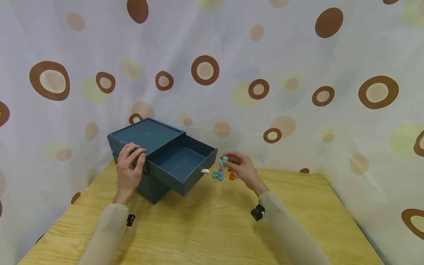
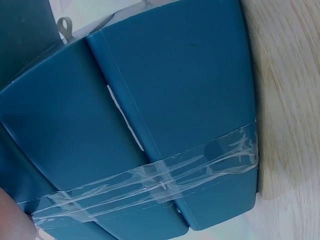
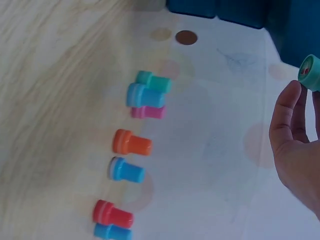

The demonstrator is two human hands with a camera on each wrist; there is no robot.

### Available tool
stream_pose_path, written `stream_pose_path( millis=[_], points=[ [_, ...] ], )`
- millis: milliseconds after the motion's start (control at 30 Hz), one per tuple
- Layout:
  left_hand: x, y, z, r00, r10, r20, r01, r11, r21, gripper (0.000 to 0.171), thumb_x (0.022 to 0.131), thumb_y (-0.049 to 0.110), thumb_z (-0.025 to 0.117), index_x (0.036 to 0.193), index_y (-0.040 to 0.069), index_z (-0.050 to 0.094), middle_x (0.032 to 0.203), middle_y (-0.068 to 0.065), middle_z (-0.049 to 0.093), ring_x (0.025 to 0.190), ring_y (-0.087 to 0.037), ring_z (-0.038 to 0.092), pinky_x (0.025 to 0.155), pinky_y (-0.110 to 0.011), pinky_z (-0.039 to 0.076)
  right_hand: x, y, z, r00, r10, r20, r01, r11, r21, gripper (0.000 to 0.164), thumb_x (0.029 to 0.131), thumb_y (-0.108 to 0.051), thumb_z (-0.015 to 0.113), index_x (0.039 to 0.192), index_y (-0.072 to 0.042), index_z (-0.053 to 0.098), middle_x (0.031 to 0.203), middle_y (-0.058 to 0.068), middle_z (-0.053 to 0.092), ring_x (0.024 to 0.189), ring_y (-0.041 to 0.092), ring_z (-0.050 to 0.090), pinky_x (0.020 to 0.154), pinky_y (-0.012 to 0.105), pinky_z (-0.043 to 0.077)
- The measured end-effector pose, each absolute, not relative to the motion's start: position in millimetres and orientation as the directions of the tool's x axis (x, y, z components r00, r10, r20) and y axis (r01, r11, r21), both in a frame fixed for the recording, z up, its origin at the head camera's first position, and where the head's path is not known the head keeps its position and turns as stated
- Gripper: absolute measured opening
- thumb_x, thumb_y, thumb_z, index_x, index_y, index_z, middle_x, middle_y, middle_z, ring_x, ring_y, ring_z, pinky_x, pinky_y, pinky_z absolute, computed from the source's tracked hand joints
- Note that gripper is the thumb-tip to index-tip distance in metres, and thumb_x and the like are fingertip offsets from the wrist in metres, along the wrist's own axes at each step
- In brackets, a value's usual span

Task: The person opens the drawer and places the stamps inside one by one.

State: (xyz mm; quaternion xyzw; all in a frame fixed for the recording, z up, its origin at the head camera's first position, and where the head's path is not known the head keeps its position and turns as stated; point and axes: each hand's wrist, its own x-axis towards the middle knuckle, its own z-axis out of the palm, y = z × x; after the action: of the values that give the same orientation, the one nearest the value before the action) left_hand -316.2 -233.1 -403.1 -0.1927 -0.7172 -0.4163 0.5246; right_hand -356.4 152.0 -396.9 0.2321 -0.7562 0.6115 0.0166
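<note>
A dark blue drawer unit (image 1: 145, 136) stands on the left of the table, its top drawer (image 1: 179, 158) pulled out with a bare floor inside. My left hand (image 1: 128, 173) rests on the unit's upper edge, fingers and thumb over the top. In the left wrist view, clear tape (image 2: 165, 175) wraps the unit's side. Beside the drawer's front corner, my right hand (image 1: 243, 169) pinches a small teal toy stamp (image 3: 311, 75) with its fingertips. The stamp's round face, with a red mark, shows in the right wrist view.
Several more stamps stand upright behind the drawer: green (image 1: 215, 173), light blue (image 1: 220, 176), pink (image 3: 150, 112), orange (image 1: 232, 176) and red (image 3: 114, 214) among them. A white pull tab (image 1: 205, 171) sticks out from the drawer front. A dotted curtain (image 1: 232, 121) hangs behind the wooden table (image 1: 205, 228).
</note>
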Motion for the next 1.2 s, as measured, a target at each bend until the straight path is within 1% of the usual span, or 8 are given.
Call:
stream_pose_path(
  millis=[267, 467, 700, 767, 900, 1000, 1100, 1200],
  points=[
    [-316.5, -233.0, -404.2, -0.372, -0.161, 0.914, 0.714, 0.579, 0.393, 0.017, 0.093, 0.015, 0.063, 0.1, 0.006, 0.076, 0.114, -0.018, 0.065, 0.126, -0.034, 0.05, 0.113, -0.05, 0.031, -349.8, 140.3, -375.7, -0.857, -0.376, 0.352, -0.419, 0.112, -0.901, 0.031, 0.096, -0.016, 0.062, 0.125, -0.005, 0.061, 0.128, 0.02, 0.064, 0.095, 0.014, 0.07, 0.078, 0.033, 0.059],
    [-315.1, -233.5, -405.7, -0.386, -0.163, 0.908, 0.707, 0.58, 0.405, 0.018, 0.093, 0.016, 0.062, 0.1, 0.008, 0.076, 0.115, -0.017, 0.065, 0.127, -0.033, 0.049, 0.114, -0.05, 0.03, -345.5, 134.0, -366.1, -0.84, -0.411, 0.354, -0.417, 0.07, -0.906, 0.032, 0.097, -0.013, 0.06, 0.128, -0.004, 0.059, 0.131, 0.021, 0.062, 0.094, 0.013, 0.068, 0.081, 0.043, 0.058],
    [-317.4, -232.8, -403.9, -0.367, -0.159, 0.917, 0.729, 0.563, 0.389, 0.016, 0.092, 0.013, 0.063, 0.1, 0.007, 0.076, 0.114, -0.018, 0.065, 0.126, -0.034, 0.05, 0.113, -0.051, 0.03, -346.9, 126.7, -356.4, -0.819, -0.415, 0.396, -0.452, 0.044, -0.891, 0.035, 0.098, -0.015, 0.059, 0.129, 0.0, 0.058, 0.13, 0.023, 0.061, 0.093, 0.011, 0.064, 0.075, 0.032, 0.056],
    [-312.6, -227.2, -397.6, -0.357, -0.164, 0.919, 0.737, 0.555, 0.386, 0.015, 0.09, 0.006, 0.063, 0.098, 0.002, 0.075, 0.112, -0.023, 0.064, 0.124, -0.04, 0.05, 0.112, -0.054, 0.03, -347.2, 125.5, -353.4, -0.815, -0.407, 0.412, -0.464, 0.033, -0.885, 0.033, 0.098, -0.015, 0.06, 0.128, -0.001, 0.059, 0.128, 0.022, 0.062, 0.092, 0.012, 0.064, 0.075, 0.032, 0.056],
    [-311.4, -224.7, -395.0, -0.347, -0.169, 0.923, 0.742, 0.552, 0.38, 0.015, 0.087, 0.0, 0.063, 0.096, -0.001, 0.075, 0.11, -0.025, 0.064, 0.122, -0.043, 0.05, 0.11, -0.056, 0.03, -345.9, 122.3, -347.5, -0.813, -0.39, 0.433, -0.481, 0.03, -0.876, 0.028, 0.097, -0.015, 0.06, 0.123, -0.006, 0.062, 0.126, 0.024, 0.062, 0.091, 0.014, 0.063, 0.073, 0.03, 0.054],
    [-316.4, -229.6, -401.0, -0.354, -0.165, 0.921, 0.737, 0.557, 0.383, 0.015, 0.09, 0.007, 0.064, 0.098, 0.005, 0.076, 0.113, -0.02, 0.065, 0.125, -0.037, 0.05, 0.112, -0.053, 0.03, -345.6, 119.3, -344.2, -0.814, -0.383, 0.436, -0.488, 0.047, -0.872, 0.027, 0.097, -0.016, 0.06, 0.123, -0.007, 0.063, 0.126, 0.025, 0.062, 0.092, 0.014, 0.062, 0.071, 0.027, 0.052],
    [-317.7, -231.6, -403.7, -0.369, -0.162, 0.915, 0.73, 0.559, 0.393, 0.016, 0.092, 0.012, 0.064, 0.1, 0.007, 0.076, 0.115, -0.017, 0.065, 0.127, -0.034, 0.049, 0.113, -0.051, 0.03, -345.6, 116.0, -341.3, -0.815, -0.376, 0.44, -0.497, 0.066, -0.865, 0.027, 0.098, -0.018, 0.06, 0.123, -0.008, 0.064, 0.125, 0.019, 0.066, 0.093, 0.015, 0.062, 0.071, 0.027, 0.047],
    [-317.6, -231.8, -404.6, -0.374, -0.163, 0.913, 0.726, 0.561, 0.398, 0.017, 0.093, 0.014, 0.063, 0.101, 0.008, 0.076, 0.115, -0.017, 0.065, 0.127, -0.033, 0.049, 0.113, -0.051, 0.03, -345.1, 112.8, -338.4, -0.813, -0.381, 0.441, -0.502, 0.071, -0.862, 0.027, 0.097, -0.019, 0.061, 0.123, -0.01, 0.065, 0.122, 0.011, 0.069, 0.099, 0.013, 0.064, 0.079, 0.027, 0.048]
  ],
)
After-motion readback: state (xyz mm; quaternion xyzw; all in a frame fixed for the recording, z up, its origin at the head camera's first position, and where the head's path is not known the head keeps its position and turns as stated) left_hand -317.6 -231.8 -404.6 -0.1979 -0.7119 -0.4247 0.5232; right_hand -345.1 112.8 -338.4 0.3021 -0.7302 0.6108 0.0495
